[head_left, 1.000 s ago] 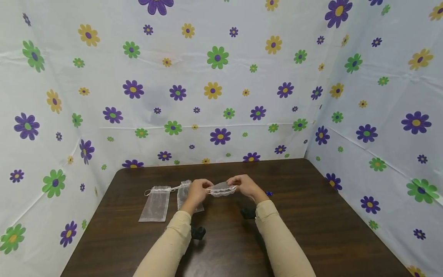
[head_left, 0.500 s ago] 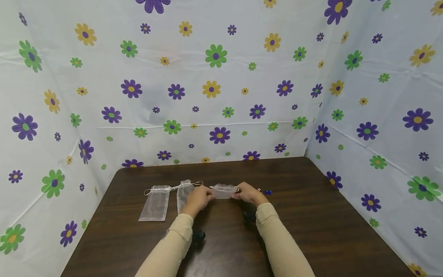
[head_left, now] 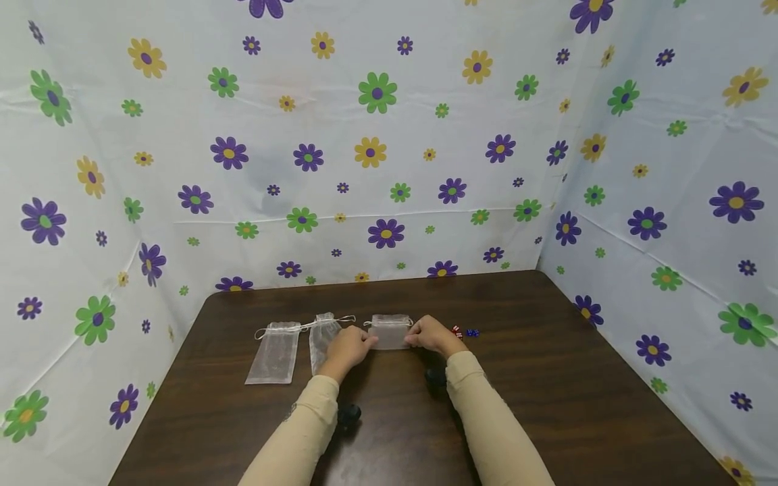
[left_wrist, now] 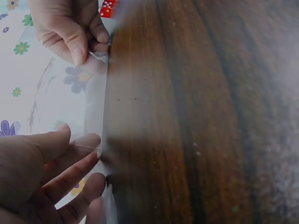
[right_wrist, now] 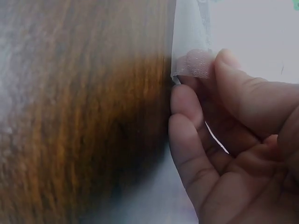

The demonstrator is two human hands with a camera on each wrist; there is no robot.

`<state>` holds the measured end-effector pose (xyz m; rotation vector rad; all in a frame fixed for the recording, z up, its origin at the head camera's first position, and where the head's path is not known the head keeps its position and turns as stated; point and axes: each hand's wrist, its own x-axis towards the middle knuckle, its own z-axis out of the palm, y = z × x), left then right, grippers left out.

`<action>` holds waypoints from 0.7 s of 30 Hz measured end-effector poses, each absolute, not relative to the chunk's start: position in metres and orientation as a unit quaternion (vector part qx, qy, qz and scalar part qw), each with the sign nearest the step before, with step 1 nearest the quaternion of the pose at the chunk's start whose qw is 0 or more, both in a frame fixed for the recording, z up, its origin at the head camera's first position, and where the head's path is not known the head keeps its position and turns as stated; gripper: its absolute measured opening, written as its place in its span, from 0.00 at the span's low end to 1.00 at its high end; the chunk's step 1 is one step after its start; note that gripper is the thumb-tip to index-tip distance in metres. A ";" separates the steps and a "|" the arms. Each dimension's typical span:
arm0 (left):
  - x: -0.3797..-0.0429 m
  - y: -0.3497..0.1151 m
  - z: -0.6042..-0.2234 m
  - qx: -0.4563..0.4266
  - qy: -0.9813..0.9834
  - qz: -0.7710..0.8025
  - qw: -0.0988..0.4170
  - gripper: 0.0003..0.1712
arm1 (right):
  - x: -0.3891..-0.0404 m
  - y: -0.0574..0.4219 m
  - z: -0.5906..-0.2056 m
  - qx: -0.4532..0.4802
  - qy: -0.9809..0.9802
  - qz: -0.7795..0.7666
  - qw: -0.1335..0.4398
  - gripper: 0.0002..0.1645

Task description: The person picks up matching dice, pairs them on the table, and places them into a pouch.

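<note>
Dark tabletop (head_left: 389, 425), sheer pouch (head_left: 389, 335) between two grips

My right hand (head_left: 432, 336) pinches one near corner; my left hand (head_left: 348, 348) meets the other, whether pinching I can't tell. I judge this the laying-flat step; next calls for gentle, even release.

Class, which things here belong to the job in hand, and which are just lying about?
In the job:
right-hand sheer pouch, its near corners held
left grip
right grip

Apparently just lying about:
leftmost pouch
partly hidden pouch
red dice
blue dice
</note>
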<state>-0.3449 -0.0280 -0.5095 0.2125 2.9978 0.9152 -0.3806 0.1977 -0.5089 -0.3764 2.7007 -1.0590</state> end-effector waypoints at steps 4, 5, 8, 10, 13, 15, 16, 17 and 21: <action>-0.345 -0.029 -0.509 0.074 0.957 0.282 -0.005 0.11 | -0.380 0.197 -0.510 -0.125 0.919 -0.360 0.102 0.06; -0.344 -0.030 -0.509 0.077 0.956 0.282 -0.005 0.10 | -0.380 0.197 -0.510 -0.126 0.920 -0.358 0.099 0.06; -0.343 -0.032 -0.508 0.081 0.953 0.293 -0.002 0.09 | -0.380 0.197 -0.511 -0.123 0.922 -0.355 0.096 0.06; -0.343 -0.034 -0.507 0.083 0.949 0.303 -0.007 0.09 | -0.380 0.197 -0.512 -0.123 0.923 -0.353 0.094 0.06; -0.343 -0.037 -0.505 0.082 0.941 0.328 -0.028 0.14 | -0.379 0.196 -0.513 -0.118 0.922 -0.355 0.098 0.06; -0.344 -0.038 -0.503 0.090 0.930 0.354 -0.046 0.20 | -0.378 0.196 -0.514 -0.113 0.922 -0.357 0.099 0.06; -0.344 -0.038 -0.503 0.096 0.924 0.366 -0.053 0.22 | -0.378 0.196 -0.514 -0.111 0.922 -0.357 0.100 0.06; -0.345 -0.038 -0.502 0.107 0.918 0.379 -0.058 0.25 | -0.377 0.196 -0.514 -0.110 0.923 -0.356 0.099 0.06; -0.349 -0.037 -0.501 0.175 0.890 0.417 -0.055 0.27 | -0.376 0.196 -0.514 -0.109 0.923 -0.357 0.094 0.06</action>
